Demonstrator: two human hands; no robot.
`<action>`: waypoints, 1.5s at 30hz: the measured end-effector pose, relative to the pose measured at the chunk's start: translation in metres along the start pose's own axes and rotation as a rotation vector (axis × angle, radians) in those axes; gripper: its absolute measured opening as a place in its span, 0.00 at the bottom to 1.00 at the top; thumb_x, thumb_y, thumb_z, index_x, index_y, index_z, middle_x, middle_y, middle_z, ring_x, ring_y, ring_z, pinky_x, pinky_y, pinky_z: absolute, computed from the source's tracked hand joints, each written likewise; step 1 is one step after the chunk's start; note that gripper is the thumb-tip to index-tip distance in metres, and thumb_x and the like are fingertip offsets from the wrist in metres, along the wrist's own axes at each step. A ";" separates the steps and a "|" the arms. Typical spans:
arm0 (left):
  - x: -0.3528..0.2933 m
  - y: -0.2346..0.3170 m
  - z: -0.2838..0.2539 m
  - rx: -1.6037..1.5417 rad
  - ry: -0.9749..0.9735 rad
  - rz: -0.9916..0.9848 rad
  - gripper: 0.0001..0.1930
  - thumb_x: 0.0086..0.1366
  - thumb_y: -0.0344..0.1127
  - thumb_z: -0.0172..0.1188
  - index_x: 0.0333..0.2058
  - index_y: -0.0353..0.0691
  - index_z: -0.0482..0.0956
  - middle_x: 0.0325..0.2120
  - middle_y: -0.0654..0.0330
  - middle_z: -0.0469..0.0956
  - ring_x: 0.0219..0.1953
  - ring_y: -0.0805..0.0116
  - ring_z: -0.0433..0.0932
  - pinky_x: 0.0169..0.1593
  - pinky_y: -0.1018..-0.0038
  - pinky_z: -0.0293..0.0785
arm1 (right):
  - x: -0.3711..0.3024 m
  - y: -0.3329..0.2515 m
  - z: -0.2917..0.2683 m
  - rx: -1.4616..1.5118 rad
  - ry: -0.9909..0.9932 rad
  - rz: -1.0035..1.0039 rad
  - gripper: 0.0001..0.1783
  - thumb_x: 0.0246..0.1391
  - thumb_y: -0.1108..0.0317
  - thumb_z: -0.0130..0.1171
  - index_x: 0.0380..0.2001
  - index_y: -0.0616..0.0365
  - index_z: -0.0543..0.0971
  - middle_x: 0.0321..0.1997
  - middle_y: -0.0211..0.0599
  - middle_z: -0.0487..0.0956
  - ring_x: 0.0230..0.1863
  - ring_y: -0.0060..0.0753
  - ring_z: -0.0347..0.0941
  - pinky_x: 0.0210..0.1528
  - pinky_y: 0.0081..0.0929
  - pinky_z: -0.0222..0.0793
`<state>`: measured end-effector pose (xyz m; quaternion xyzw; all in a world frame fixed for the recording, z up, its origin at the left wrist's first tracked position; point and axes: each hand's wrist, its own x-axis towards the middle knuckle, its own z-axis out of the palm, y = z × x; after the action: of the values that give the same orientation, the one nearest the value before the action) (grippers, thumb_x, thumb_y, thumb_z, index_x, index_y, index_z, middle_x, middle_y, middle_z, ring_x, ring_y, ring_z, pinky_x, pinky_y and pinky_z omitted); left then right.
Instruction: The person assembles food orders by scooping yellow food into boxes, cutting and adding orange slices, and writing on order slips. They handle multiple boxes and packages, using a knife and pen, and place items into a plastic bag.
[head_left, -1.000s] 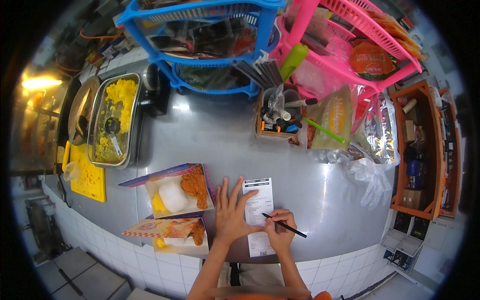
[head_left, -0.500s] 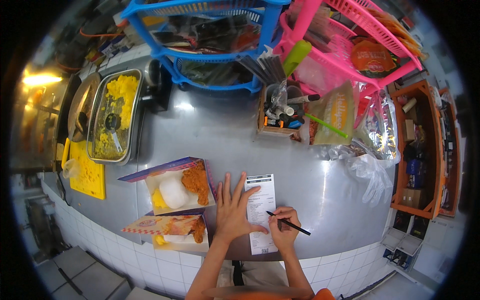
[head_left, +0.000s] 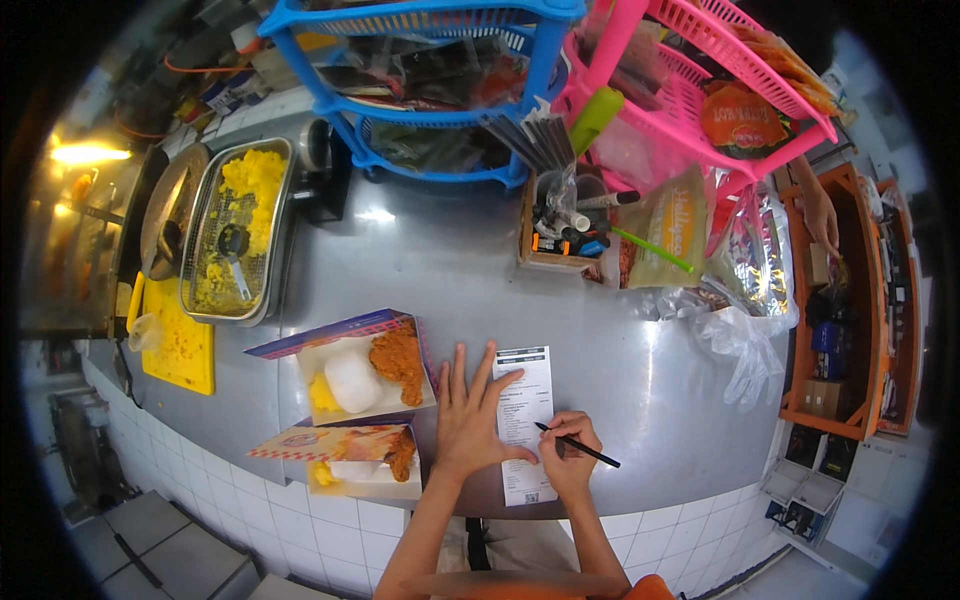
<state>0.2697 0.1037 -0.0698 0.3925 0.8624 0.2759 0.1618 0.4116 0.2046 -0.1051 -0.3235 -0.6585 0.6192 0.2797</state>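
A long white paper receipt (head_left: 524, 430) lies flat on the steel counter near its front edge. My left hand (head_left: 472, 422) is spread beside it, palm down, with its thumb and index finger resting over the receipt's left side. In my right hand (head_left: 568, 455) is a black pen (head_left: 590, 450), its tip at the middle of the paper. To the left of my hands stand two open meal boxes. The farther box (head_left: 300, 345) holds fried chicken (head_left: 398, 362), a white rice mound (head_left: 352, 384) and yellow scramble. The nearer box (head_left: 330, 442) has similar food, partly hidden under its lid.
A wire-basket tray (head_left: 262, 300) of yellow food stands at the left, near a yellow cutting board (head_left: 180, 345). Blue (head_left: 430, 105) and pink (head_left: 690, 125) basket racks line the back, with a pen holder (head_left: 558, 262) before them. Another person's hand (head_left: 820, 215) reaches by an orange shelf (head_left: 868, 290).
Another person's hand has come into view at the orange shelf on the right. The whole view has shifted slightly; my hands, the pen and the receipt keep nearly the same places.
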 end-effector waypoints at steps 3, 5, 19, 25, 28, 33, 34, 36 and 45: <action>0.000 -0.001 0.001 0.017 0.001 0.005 0.60 0.18 0.65 0.76 0.58 0.53 0.68 0.70 0.55 0.47 0.71 0.41 0.39 0.70 0.45 0.37 | -0.001 0.001 0.002 0.003 0.034 -0.010 0.12 0.40 0.87 0.58 0.26 0.62 0.69 0.34 0.40 0.75 0.30 0.22 0.73 0.35 0.19 0.72; 0.000 -0.001 0.000 0.015 -0.003 0.006 0.60 0.18 0.65 0.75 0.59 0.54 0.68 0.70 0.55 0.47 0.71 0.41 0.39 0.70 0.45 0.36 | -0.002 0.002 0.004 0.036 0.076 -0.038 0.12 0.39 0.87 0.57 0.25 0.61 0.69 0.34 0.40 0.75 0.29 0.22 0.72 0.34 0.19 0.71; -0.006 -0.003 0.002 0.048 0.040 0.069 0.60 0.22 0.71 0.73 0.59 0.53 0.68 0.70 0.54 0.47 0.71 0.39 0.37 0.69 0.44 0.35 | 0.026 -0.024 -0.011 0.406 0.092 -0.017 0.10 0.52 0.85 0.54 0.31 0.61 0.66 0.35 0.41 0.70 0.29 0.26 0.70 0.31 0.26 0.74; -0.008 -0.004 0.007 0.113 -0.019 0.058 0.61 0.23 0.77 0.69 0.60 0.54 0.68 0.70 0.54 0.46 0.71 0.40 0.34 0.69 0.43 0.28 | 0.102 -0.152 -0.045 0.457 -0.276 -0.202 0.23 0.68 0.57 0.43 0.21 0.61 0.68 0.28 0.42 0.72 0.28 0.33 0.71 0.34 0.31 0.72; -0.010 -0.006 0.007 0.090 0.017 0.086 0.60 0.24 0.78 0.68 0.59 0.54 0.69 0.70 0.53 0.46 0.71 0.39 0.33 0.69 0.43 0.26 | 0.143 -0.222 -0.056 0.254 -0.243 -0.426 0.27 0.70 0.55 0.39 0.19 0.60 0.70 0.22 0.39 0.72 0.28 0.29 0.71 0.34 0.25 0.66; -0.012 -0.004 0.007 0.106 0.039 0.112 0.61 0.23 0.80 0.67 0.58 0.51 0.70 0.69 0.49 0.49 0.71 0.38 0.36 0.70 0.45 0.27 | 0.239 -0.318 -0.086 -0.215 0.099 -0.615 0.18 0.65 0.59 0.51 0.27 0.63 0.74 0.25 0.33 0.77 0.27 0.30 0.73 0.31 0.28 0.66; -0.011 -0.004 0.007 0.115 0.041 0.115 0.61 0.23 0.80 0.67 0.58 0.51 0.70 0.69 0.49 0.49 0.71 0.37 0.36 0.70 0.45 0.27 | 0.263 -0.331 -0.091 -0.460 0.219 -0.704 0.12 0.59 0.63 0.56 0.27 0.61 0.75 0.25 0.35 0.76 0.28 0.34 0.74 0.32 0.30 0.68; -0.011 -0.004 0.007 0.133 0.043 0.121 0.61 0.23 0.81 0.66 0.58 0.51 0.71 0.69 0.48 0.50 0.71 0.37 0.36 0.70 0.44 0.27 | 0.300 -0.344 -0.101 -0.871 0.327 -0.807 0.06 0.49 0.68 0.62 0.27 0.58 0.77 0.27 0.37 0.75 0.31 0.40 0.75 0.33 0.33 0.69; -0.012 -0.006 0.009 0.073 0.066 0.117 0.59 0.26 0.81 0.66 0.57 0.51 0.72 0.68 0.47 0.51 0.71 0.36 0.36 0.68 0.41 0.28 | 0.359 -0.338 -0.119 -1.464 0.148 -0.695 0.11 0.38 0.65 0.68 0.29 0.52 0.82 0.32 0.36 0.78 0.38 0.43 0.78 0.36 0.41 0.72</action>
<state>0.2782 0.0949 -0.0794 0.4387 0.8523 0.2659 0.1022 0.2484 0.5492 0.2294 -0.2415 -0.9391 -0.1134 0.2166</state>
